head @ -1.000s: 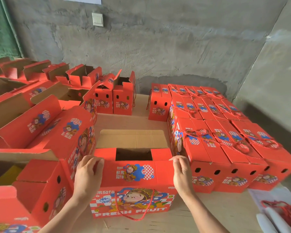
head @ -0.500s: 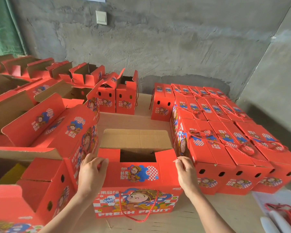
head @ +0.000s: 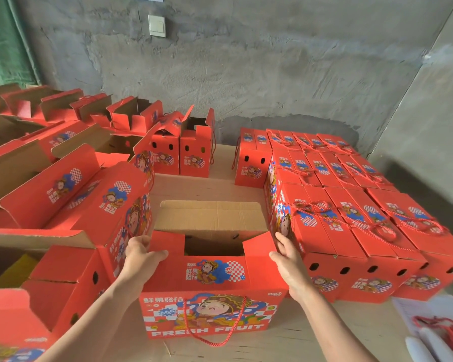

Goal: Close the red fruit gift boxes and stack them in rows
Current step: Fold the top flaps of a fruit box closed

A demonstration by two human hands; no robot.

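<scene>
1. The open box [head: 212, 273] sits centre on the tabletop [head: 324, 333], long axis left to right.
2. Both equally close: left hand [head: 141, 254] and right hand [head: 289, 262] each pinch one end flap.

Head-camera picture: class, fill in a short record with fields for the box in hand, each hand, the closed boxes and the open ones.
Box in hand: red fruit gift box, top open, far flap raised
Left hand: grips near flap, left end
Right hand: grips near flap, right end
Closed boxes: rows on the right
Open boxes: left and behind
</scene>
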